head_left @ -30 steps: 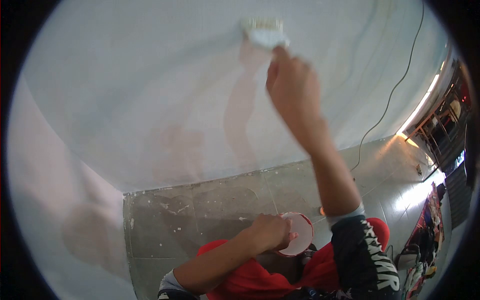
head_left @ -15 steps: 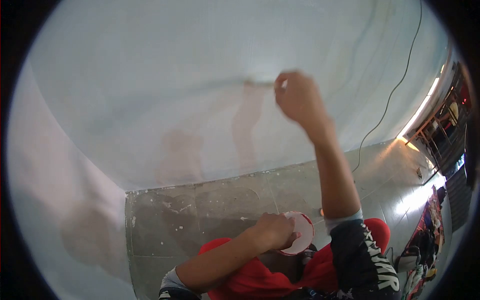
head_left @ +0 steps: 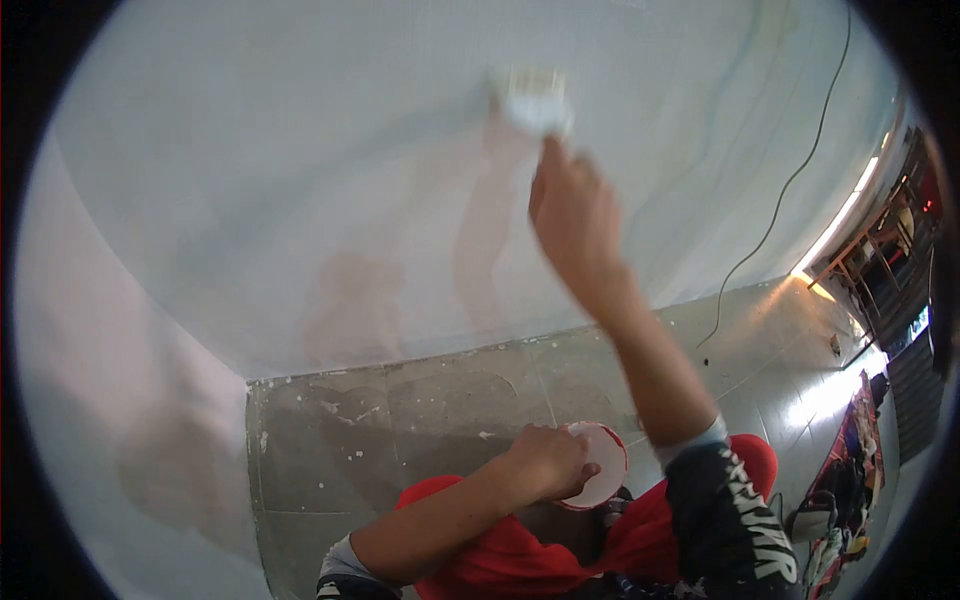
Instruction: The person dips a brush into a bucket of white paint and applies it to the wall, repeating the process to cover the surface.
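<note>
My right hand point(head_left: 578, 205) is closed round the handle of a paintbrush point(head_left: 535, 100), raised against the pale painted wall point(head_left: 330, 110). The brush is wide with whitish bristles and looks blurred by motion. Low in front of my knees, my left hand point(head_left: 548, 463) grips the rim of a small bucket point(head_left: 606, 462), white inside with a red edge. Its thumb hooks over into the bucket. The shadow of my arm and the brush falls on the wall to the left.
A thin cable point(head_left: 790, 185) hangs down the wall on the right to the floor. Paint spots mark the tiled floor point(head_left: 340, 430) along the wall's foot. A side wall point(head_left: 110, 400) meets it on the left. Cloths point(head_left: 845, 500) lie at the far right, near a wooden frame point(head_left: 870, 250).
My right hand has shifted slightly left, and the brush has swung from pointing left to pointing up, its broad face now showing. My left hand and the bucket have stayed put.
</note>
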Motion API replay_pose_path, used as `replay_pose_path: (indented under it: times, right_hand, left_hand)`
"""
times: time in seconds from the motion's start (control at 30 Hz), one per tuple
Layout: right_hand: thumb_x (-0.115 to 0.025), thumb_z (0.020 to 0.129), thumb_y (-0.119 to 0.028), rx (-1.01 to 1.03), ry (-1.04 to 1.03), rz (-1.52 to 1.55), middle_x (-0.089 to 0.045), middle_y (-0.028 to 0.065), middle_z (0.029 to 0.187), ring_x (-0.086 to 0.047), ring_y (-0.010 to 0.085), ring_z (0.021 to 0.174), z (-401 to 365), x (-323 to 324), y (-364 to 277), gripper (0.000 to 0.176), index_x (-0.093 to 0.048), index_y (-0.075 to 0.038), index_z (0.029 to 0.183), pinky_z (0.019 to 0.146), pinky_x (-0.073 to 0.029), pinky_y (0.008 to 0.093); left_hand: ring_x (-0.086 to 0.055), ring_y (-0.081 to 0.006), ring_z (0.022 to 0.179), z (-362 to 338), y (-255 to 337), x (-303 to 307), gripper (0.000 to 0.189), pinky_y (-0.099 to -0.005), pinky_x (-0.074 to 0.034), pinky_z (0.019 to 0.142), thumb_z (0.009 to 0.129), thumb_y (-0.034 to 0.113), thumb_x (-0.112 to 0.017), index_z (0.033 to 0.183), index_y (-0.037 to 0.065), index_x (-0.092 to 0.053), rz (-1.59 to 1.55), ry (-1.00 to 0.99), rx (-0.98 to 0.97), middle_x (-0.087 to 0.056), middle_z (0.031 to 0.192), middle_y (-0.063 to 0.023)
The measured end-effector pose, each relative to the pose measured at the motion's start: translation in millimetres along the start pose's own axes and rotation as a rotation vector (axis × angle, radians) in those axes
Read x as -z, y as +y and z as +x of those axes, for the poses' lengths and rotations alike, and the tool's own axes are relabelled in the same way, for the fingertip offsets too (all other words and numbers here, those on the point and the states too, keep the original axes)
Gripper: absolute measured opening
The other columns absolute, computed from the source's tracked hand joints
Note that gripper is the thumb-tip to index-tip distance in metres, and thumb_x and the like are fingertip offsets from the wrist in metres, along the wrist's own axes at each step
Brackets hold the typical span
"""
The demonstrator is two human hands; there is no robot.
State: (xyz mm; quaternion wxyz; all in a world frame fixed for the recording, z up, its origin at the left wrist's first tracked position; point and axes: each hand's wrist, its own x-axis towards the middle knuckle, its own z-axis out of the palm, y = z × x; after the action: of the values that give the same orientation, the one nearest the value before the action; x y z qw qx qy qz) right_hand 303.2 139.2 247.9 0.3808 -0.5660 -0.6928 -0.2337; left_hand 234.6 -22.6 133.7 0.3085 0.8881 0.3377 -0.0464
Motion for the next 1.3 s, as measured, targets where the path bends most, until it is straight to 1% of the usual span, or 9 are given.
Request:
replay_pose_path:
  times: [0.13, 0.27, 0.47, 0.53, 0.6, 0.83, 1.13, 1.23, 1.3]
  right_hand:
    - [-0.057, 0.089, -0.012, -0.173, -0.555, 0.182, -0.063, 0.0287, 0.084, -0.065, 0.0469, 0.078, -97, -39, 18, 0.025, -0.055, -0.002, 0.112, 0.065, -0.053, 0.0531]
    - [-0.056, 0.085, -0.012, -0.124, -0.757, 0.305, -0.067, 0.0256, 0.087, -0.065, 0.0457, 0.084, -125, -61, 47, 0.017, -0.063, 0.000, 0.095, 0.075, -0.051, 0.0531]
    - [-0.060, 0.085, -0.018, 0.090, -1.015, 0.349, -0.068, 0.0206, 0.092, -0.064, 0.0393, 0.091, -55, -19, 55, 0.020, -0.065, -0.002, 0.096, 0.081, -0.049, 0.0489]
    - [-0.061, 0.086, -0.020, 0.180, -1.066, 0.340, -0.068, 0.0190, 0.094, -0.064, 0.0368, 0.094, -30, -2, 59, 0.022, -0.065, -0.003, 0.098, 0.082, -0.048, 0.0475]
    - [-0.061, 0.088, -0.024, 0.184, -1.331, 0.253, -0.067, 0.0164, 0.097, -0.062, 0.0324, 0.098, -14, 11, 66, 0.024, -0.064, -0.004, 0.102, 0.083, -0.048, 0.0454]
    - [-0.060, 0.089, -0.024, 0.201, -1.226, 0.300, -0.066, 0.0179, 0.097, -0.061, 0.0322, 0.099, -35, 47, 143, 0.025, -0.064, -0.005, 0.104, 0.085, -0.047, 0.0443]
    - [-0.061, 0.090, -0.019, 0.002, -0.882, 0.495, -0.069, 0.0183, 0.090, -0.065, 0.0266, 0.073, -53, 90, 305, 0.026, -0.064, -0.001, 0.109, 0.070, -0.049, 0.0398]
    - [-0.061, 0.091, -0.018, -0.168, -0.818, 0.534, -0.066, 0.0126, 0.077, -0.059, 0.0194, 0.066, -42, 119, 339, 0.025, -0.065, -0.002, 0.110, 0.063, -0.047, 0.0354]
    - [-0.061, 0.090, -0.018, -0.387, -0.799, 0.571, -0.067, 0.0164, 0.093, -0.062, 0.0228, 0.075, -35, 135, 354, 0.026, -0.064, -0.001, 0.110, 0.069, -0.049, 0.0360]
  left_hand:
    - [-0.068, -0.0399, 0.096, 5, -4, -12, 0.052, -0.0493, -0.054, 0.085, 0.099, 0.046, -0.048, 0.109, -0.001, -0.066, 0.059, 0.055, -0.037, -0.067, 0.106, -0.0263]
    - [-0.069, -0.0403, 0.095, 6, -2, -11, 0.051, -0.0497, -0.054, 0.085, 0.098, 0.046, -0.049, 0.109, 0.000, -0.066, 0.077, 0.041, -0.056, -0.067, 0.108, -0.0264]
    - [-0.069, -0.0420, 0.091, 19, 4, -1, 0.050, -0.0504, -0.054, 0.083, 0.098, 0.046, -0.049, 0.108, -0.001, -0.065, 0.111, -0.110, -0.051, -0.067, 0.107, -0.0255]
    - [-0.068, -0.0426, 0.094, 22, -3, -16, 0.051, -0.0509, -0.053, 0.086, 0.099, 0.046, -0.047, 0.108, -0.002, -0.065, 0.097, 0.014, -0.080, -0.067, 0.108, -0.0263]
    - [-0.067, -0.0429, 0.097, 25, -7, -23, 0.052, -0.0511, -0.052, 0.088, 0.099, 0.046, -0.046, 0.108, -0.002, -0.064, 0.102, 0.001, -0.078, -0.066, 0.109, -0.0271]
    - [-0.062, -0.0434, 0.108, 49, 16, -10, 0.056, -0.0505, -0.048, 0.095, 0.101, 0.049, -0.041, 0.115, -0.002, -0.060, 0.090, -0.245, -0.013, -0.063, 0.116, -0.0273]
    - [-0.062, -0.0379, 0.111, 91, 32, -10, 0.058, -0.0472, -0.048, 0.095, 0.099, 0.052, -0.042, 0.127, 0.003, -0.056, 0.100, -0.289, 0.229, -0.060, 0.127, -0.0200]
    - [-0.062, -0.0370, 0.110, 94, 31, -4, 0.060, -0.0465, -0.047, 0.094, 0.099, 0.054, -0.042, 0.131, 0.005, -0.055, 0.102, -0.315, 0.360, -0.062, 0.124, -0.0202]
    - [-0.062, -0.0367, 0.110, 94, 33, -2, 0.060, -0.0463, -0.047, 0.094, 0.099, 0.055, -0.041, 0.131, 0.006, -0.055, 0.112, -0.329, 0.451, -0.063, 0.123, -0.0205]
